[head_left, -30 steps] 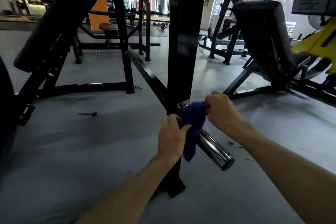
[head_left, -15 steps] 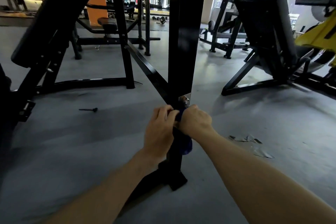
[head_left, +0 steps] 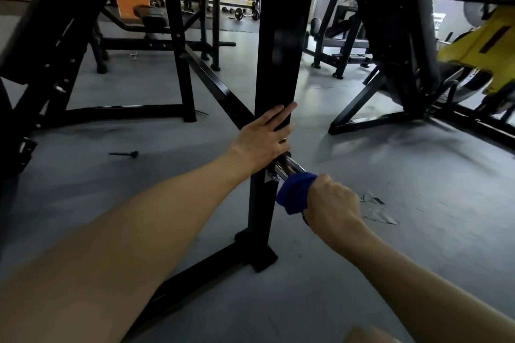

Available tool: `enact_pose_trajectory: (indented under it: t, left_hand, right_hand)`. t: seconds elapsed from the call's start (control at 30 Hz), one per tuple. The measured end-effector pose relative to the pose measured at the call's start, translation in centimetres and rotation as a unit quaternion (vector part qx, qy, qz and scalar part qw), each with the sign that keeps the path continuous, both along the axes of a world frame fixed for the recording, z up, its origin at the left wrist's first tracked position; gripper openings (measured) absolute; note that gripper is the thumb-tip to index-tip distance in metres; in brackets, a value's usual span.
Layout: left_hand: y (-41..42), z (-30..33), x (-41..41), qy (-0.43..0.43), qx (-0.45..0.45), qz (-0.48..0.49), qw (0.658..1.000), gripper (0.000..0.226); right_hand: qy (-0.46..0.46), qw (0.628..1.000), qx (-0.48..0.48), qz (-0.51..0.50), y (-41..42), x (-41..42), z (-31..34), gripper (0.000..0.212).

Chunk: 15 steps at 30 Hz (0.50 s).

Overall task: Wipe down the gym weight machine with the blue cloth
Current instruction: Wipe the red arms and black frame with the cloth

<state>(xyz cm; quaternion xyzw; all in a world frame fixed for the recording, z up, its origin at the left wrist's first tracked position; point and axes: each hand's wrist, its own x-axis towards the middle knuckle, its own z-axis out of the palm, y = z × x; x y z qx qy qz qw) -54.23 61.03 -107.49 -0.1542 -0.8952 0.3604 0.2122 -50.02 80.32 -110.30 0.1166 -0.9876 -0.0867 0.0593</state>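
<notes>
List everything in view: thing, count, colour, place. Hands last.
Square steel upright post: one, black, centre, bolted to a floor foot.
Chrome cylindrical peg: one, silver, sticking out of the post low down.
Blue cloth: one, blue, wrapped round the peg.
Padded leather seat: one, black, right background.
Small pin: one, black, on the grey floor, left.
Left hand: flat against the post, fingers straight.
Right hand: grips the cloth round the peg.

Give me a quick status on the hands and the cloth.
Left hand flat against black upright post. Right hand grips blue cloth wrapped round chrome peg. Nothing in the way.
</notes>
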Motion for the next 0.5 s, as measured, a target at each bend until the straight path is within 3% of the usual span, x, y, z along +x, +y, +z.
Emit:
enact_pose_trajectory:
  t: [0.2, 0.5]
  left_hand:
    - [-1.5, -0.4, -0.5, 0.021, 0.014, -0.091, 0.996, 0.025]
    - [0.3, -0.5, 0.0, 0.013, -0.004, 0.043, 0.999, 0.04]
  right_hand:
    - [0.01, 0.999, -0.038, 0.031, -8.1, -4.2, 0.4, 0.052]
    - [0.086, 0.996, 0.024, 0.03, -0.9, 0.9, -0.3, 0.035]
